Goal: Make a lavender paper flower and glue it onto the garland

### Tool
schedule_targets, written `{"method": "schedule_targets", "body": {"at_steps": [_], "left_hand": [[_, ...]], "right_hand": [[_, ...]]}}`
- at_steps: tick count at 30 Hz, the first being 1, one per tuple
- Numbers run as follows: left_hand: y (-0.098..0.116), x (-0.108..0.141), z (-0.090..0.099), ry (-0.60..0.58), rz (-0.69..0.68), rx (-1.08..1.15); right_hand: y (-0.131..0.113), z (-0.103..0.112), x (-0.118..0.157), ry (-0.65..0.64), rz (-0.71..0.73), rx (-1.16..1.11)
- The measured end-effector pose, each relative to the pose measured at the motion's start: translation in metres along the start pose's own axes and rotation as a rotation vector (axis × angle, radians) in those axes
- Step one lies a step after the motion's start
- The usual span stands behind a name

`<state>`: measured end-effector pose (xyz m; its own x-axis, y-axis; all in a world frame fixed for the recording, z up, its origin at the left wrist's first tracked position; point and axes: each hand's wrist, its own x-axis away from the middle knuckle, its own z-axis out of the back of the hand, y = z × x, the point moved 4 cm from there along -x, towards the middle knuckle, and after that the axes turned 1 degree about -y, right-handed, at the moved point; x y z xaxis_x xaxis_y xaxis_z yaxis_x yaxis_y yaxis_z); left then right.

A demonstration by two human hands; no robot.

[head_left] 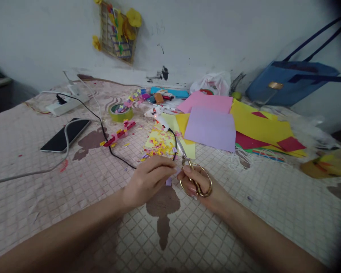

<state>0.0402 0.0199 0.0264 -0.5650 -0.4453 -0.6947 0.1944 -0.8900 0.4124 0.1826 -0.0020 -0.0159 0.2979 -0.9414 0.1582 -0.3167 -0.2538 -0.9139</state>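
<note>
My right hand (197, 184) is closed on the gold-handled scissors (208, 185), with fingers through the loops and the blades pointing forward. Beside it, my left hand (152, 178) has its fingers pinched together; a small purple paper piece (168, 181) shows just below the fingertips, and whether they grip it or something else is hidden. Just beyond both hands, yellow, pink and purple paper snippets (161, 145) are heaped on a pale yellow sheet (191, 151). A white glue gun (162, 122) with a black cord lies at the sheet's far edge.
Purple (211, 129), pink (207, 101) and yellow sheets (261, 127) lie at the right, near white string (241, 161). At left are a phone (66, 135), a power strip (66, 105), cords, a red decorated stick (119, 134) and a tape roll (121, 115). A blue bag (290, 83) leans at the back right.
</note>
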Motion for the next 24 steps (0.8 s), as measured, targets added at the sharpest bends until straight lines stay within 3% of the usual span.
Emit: {"method": "schedule_targets", "body": {"at_steps": [5,9,20,22,24], "left_hand": [[0.0049,0.0017,0.0015,-0.014,-0.182,-0.109],[0.0070,0.0011,0.0022,-0.024,-0.214,-0.148],[0.0065,0.0006,0.0010,-0.113,-0.158,-0.113],[0.0055,-0.0002,-0.0012,-0.122,-0.088,-0.072],[0.0011,-0.0027,-0.0025,-0.118,0.102,0.013]], "right_hand": [[-0.0031,-0.0025,-0.0002,-0.070,0.001,-0.078],[-0.0041,-0.0004,0.0001,-0.059,0.031,-0.056],[-0.0040,0.0035,0.0011,0.004,0.085,0.069],[-0.0065,0.0042,0.0026,0.030,0.111,0.139],[-0.0095,0.0050,0.0046,0.069,0.120,0.227]]}}
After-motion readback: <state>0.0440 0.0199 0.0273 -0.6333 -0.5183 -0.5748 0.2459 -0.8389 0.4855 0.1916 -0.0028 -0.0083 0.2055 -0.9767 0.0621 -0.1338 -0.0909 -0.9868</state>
